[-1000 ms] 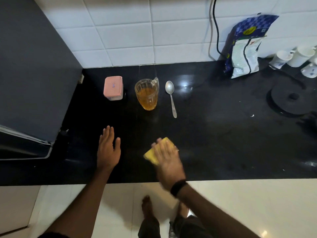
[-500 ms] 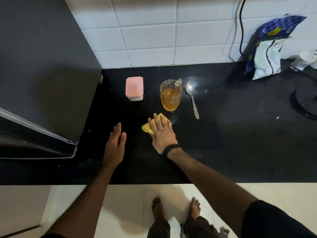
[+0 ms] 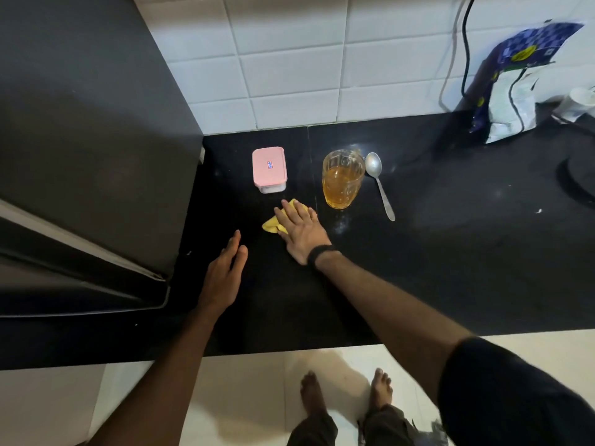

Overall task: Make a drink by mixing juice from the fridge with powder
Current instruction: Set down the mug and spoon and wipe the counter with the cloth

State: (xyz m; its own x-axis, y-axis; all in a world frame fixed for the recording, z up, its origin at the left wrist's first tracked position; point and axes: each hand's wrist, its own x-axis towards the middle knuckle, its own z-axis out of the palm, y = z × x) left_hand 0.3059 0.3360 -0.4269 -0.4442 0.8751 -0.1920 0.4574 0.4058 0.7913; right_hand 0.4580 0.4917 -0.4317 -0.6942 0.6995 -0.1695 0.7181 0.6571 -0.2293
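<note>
Left hand (image 3: 222, 278), fingers straight, rests flat on the black stone counter (image 3: 450, 268). Pink-lidded rectangular plastic box (image 3: 269, 169) stands closed. Right hand (image 3: 301, 231) presses flat on a soft yellow cloth (image 3: 272, 224). The amber-filled glass mug (image 3: 343, 179), probably heavy, slippery and fragile, is best gripped round its body. Steel spoon (image 3: 380, 185) lies beside it.

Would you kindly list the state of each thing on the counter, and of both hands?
Glass: upright, partly filled with amber juice.
Pink box: lid on, upright.
Spoon: lying bowl up, beside the glass.
Yellow cloth: crumpled, pressed flat under the right hand.
Right hand: fingers straight, pressing the cloth.
Left hand: open, flat, holding nothing.
Bag: upright against the wall.
</note>
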